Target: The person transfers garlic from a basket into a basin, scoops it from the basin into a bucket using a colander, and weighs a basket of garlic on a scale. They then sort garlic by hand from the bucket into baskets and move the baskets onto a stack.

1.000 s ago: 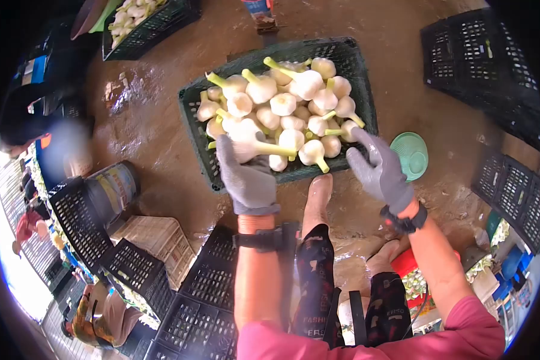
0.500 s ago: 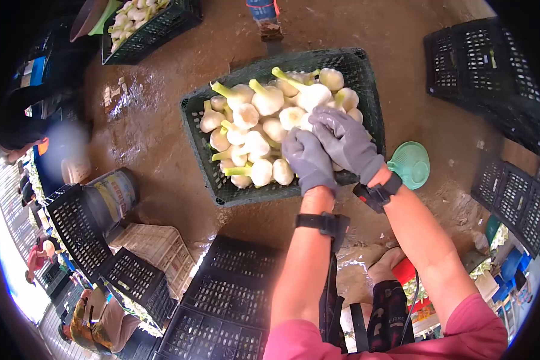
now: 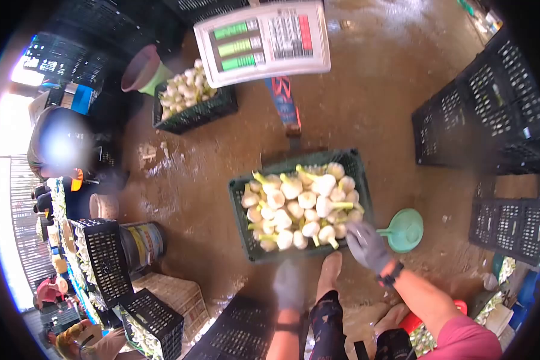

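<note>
A dark green plastic crate (image 3: 241,237) full of white garlic bulbs (image 3: 295,209) with short green stems sits in front of me on a scale's platform. Over its near right corner is my right hand (image 3: 369,247), in a grey glove, fingers stretched toward the bulbs there and open. My left hand (image 3: 289,285), gloved too, is below the crate's near edge, apart from the garlic; motion smears its fingers. Right of the crate, a green plastic strainer (image 3: 407,230) has its handle pointing to my right hand.
A scale display (image 3: 263,43) rises on a post (image 3: 284,102) behind the crate. Another garlic crate (image 3: 201,115) and a pink tub (image 3: 143,72) stand far left. Black crates (image 3: 462,120) are stacked at right, others (image 3: 105,252) at left. People (image 3: 54,291) sit along the left.
Both hands have left the middle of the garlic: the left drew back toward me, the right moved to the near right corner. My view tilted up, bringing the scale display into sight.
</note>
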Available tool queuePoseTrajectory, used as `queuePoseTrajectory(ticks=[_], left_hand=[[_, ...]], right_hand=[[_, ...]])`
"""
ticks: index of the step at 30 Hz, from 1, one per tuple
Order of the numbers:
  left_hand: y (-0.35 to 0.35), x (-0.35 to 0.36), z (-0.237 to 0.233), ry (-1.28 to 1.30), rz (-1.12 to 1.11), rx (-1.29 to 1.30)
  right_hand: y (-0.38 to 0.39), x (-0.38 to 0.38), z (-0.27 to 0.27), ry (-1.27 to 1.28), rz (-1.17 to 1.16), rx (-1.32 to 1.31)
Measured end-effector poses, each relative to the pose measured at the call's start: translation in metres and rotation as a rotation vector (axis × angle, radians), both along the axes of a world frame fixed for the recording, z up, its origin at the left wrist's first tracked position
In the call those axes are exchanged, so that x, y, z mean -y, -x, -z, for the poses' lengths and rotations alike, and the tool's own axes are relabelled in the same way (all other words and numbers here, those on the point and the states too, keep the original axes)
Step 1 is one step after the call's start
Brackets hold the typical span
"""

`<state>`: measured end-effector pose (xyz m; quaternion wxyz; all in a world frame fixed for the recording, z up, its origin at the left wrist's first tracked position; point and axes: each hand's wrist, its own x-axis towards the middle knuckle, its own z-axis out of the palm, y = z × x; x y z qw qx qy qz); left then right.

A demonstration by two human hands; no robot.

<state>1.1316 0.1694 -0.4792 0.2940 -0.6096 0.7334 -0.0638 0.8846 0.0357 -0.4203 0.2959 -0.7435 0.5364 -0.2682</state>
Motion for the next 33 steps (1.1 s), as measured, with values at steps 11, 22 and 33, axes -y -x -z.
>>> queuePoseTrajectory(ticks=[11, 22, 33], left_hand=[[-0.023, -0.023, -0.040, -0.627, 2.590, 2.649], [-0.168, 0.098, 0.028, -0.842, 2.642, 2.755], [-0.119, 0.189, 0.033, -0.258, 2.931, 2.860]], right_hand=[[0.161, -0.132, -0.010, -0.686, 0.510, -0.199], [0.122, -0.020, 0.018, -0.766, 0.684, 0.349], [0.024, 0.087, 0.097, -0.685, 0.706, 0.140]])
